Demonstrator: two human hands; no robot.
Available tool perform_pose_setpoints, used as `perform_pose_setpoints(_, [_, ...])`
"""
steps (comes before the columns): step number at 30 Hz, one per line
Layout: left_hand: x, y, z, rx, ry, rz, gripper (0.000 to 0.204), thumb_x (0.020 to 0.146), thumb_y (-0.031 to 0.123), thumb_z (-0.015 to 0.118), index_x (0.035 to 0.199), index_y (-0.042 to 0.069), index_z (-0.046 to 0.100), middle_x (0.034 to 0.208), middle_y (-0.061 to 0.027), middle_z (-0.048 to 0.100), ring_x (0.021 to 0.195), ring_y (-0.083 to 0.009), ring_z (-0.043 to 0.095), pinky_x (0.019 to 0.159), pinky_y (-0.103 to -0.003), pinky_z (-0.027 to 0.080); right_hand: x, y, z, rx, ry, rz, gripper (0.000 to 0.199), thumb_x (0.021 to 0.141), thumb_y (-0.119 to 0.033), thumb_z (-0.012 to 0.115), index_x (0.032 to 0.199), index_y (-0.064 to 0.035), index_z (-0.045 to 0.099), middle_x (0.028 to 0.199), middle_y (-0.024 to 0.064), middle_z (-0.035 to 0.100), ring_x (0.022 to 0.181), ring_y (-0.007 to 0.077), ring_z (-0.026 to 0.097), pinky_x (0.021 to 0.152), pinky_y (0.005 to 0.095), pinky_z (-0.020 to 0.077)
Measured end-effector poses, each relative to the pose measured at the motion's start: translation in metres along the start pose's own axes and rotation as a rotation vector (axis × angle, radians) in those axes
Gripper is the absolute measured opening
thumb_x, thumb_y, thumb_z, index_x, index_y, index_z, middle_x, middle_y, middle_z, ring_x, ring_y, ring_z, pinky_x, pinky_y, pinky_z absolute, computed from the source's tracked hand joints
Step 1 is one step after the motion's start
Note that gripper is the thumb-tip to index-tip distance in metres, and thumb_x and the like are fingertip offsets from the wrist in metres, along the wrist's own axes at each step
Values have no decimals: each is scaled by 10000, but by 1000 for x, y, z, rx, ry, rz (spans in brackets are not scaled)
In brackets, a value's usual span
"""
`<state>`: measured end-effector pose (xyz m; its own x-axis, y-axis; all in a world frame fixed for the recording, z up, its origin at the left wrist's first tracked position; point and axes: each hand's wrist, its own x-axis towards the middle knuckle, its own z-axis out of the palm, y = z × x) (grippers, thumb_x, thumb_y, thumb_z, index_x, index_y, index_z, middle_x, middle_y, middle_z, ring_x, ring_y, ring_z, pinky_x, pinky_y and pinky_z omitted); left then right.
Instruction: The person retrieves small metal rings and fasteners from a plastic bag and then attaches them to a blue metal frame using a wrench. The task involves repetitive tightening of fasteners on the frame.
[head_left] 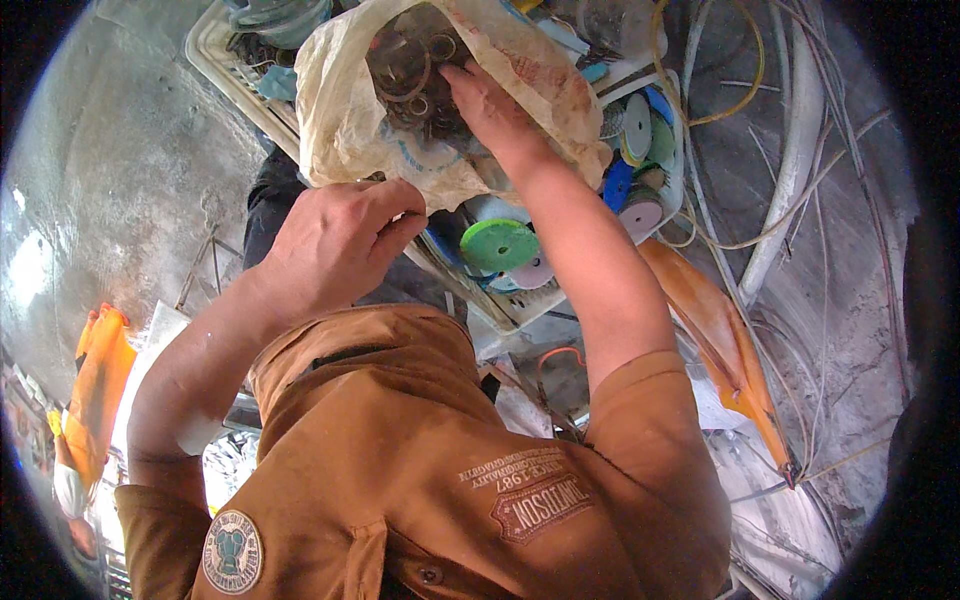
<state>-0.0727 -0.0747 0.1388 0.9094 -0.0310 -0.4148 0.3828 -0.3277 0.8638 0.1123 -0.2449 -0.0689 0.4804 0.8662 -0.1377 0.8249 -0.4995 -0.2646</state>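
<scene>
Fingers of the right hand [490, 108] reach into the pale plastic bag [335, 100], touching its jumbled metal rings [442, 47] at the right; their tips are partly hidden, so I cannot tell whether they pinch anything. Left-hand fingers curl inward at the bag's near edge, a small dark piece [375, 177] beside them, its grip unclear. Sorting through the rings seems in hand; next calls for a clean pinch on one.

we see lettering [515, 468] on the brown shirt [420, 460], its patch [542, 508] and round badge [233, 552]; the plastic bag's red print [560, 82] is unreadable.
</scene>
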Motion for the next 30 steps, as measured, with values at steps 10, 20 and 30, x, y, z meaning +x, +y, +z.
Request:
perform_pose_setpoints(10, [2,3,-2,8,41,-2,103,861,111,578,911,22,588,808,-155,626,737,-334,624,662,-372,494,10,-3,6,30,37,65,328,875,-310,563,1134,-109,548,1034,61,570,920,210,522,809,365,428])
perform_pose_setpoints(20, [3,-10,15,-358,43,-255,180,903,172,566,961,6,606,709,-55,593,637,-128,573,584,-282,461,-18,-41,-71,1225,-287,647,243,884,-235,613,1030,-40,608,861,39,633,732,118,576,673,276,486])
perform_pose_setpoints(30, [26,-28,45,-907,218,-370,218,932,151,522,1022,-43,565,777,-70,620,633,-114,594,538,-232,485,-55,-81,-126,1659,-210,861,182,874,-172,642,983,-28,618,818,24,641,677,92,601,601,226,499])
